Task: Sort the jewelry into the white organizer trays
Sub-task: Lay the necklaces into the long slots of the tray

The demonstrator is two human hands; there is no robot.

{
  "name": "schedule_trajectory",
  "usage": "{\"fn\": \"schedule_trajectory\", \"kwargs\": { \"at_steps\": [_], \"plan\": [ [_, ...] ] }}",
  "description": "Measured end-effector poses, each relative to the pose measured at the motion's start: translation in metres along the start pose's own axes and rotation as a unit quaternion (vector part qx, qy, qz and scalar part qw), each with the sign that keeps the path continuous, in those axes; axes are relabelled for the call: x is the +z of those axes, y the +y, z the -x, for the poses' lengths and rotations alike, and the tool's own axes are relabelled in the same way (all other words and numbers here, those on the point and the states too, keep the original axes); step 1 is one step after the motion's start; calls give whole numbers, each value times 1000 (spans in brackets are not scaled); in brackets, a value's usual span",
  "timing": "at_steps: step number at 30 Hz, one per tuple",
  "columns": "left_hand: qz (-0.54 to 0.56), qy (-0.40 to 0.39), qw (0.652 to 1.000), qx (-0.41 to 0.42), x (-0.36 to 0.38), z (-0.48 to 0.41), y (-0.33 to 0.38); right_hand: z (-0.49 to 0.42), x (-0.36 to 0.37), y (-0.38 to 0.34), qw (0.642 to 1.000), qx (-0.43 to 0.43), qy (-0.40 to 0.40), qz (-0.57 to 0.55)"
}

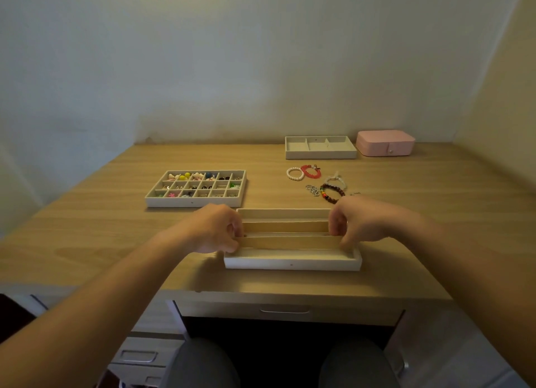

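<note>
A white organizer tray [293, 262] with long lengthwise slots lies near the desk's front edge. My left hand [216, 228] grips its left end and my right hand [358, 222] grips its right end, fingers curled over the side walls. Its slots look bare. Behind it to the right lie loose bracelets: a white pearl bracelet [295, 173], a red bracelet [310, 171], a dark beaded bracelet [330, 193], a pale bracelet [336, 180] and a small silver chain [312, 190]. A grid tray [195, 202] at the left holds several small colourful pieces.
A second white tray [320, 154] with three compartments stands at the back right, next to a shut pink jewelry box [385, 143]. The wooden desk [95, 228] meets walls behind and on the right. A drawer with a handle [284, 311] is below the front edge.
</note>
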State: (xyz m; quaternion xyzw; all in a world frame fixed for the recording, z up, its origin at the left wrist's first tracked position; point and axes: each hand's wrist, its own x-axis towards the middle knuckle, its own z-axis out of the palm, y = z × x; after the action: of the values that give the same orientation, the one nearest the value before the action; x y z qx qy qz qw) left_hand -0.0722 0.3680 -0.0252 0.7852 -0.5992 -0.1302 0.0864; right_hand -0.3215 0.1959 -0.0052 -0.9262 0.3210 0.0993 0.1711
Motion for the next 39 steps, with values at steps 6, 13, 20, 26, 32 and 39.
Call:
{"fn": "schedule_trajectory", "kwargs": {
  "at_steps": [6,13,20,26,32,39],
  "plan": [
    [-30,-3,999,-11,0,-1,6,-1,6,-3,998,13,5,58],
    [-55,-29,998,-5,-4,-1,9,-4,7,-3,998,13,-14,64],
    [-57,-39,998,-5,-5,-4,9,-7,1,0,998,2,-21,60],
    [-57,-57,997,-3,-7,-10,6,-9,-2,5,999,-7,-40,25],
    [-83,-109,991,11,-12,-17,10,-11,-9,7,997,0,-79,1],
    [80,-42,996,15,-33,-34,15,-30,-26,9,986,-43,95,-127]
  ]
}}
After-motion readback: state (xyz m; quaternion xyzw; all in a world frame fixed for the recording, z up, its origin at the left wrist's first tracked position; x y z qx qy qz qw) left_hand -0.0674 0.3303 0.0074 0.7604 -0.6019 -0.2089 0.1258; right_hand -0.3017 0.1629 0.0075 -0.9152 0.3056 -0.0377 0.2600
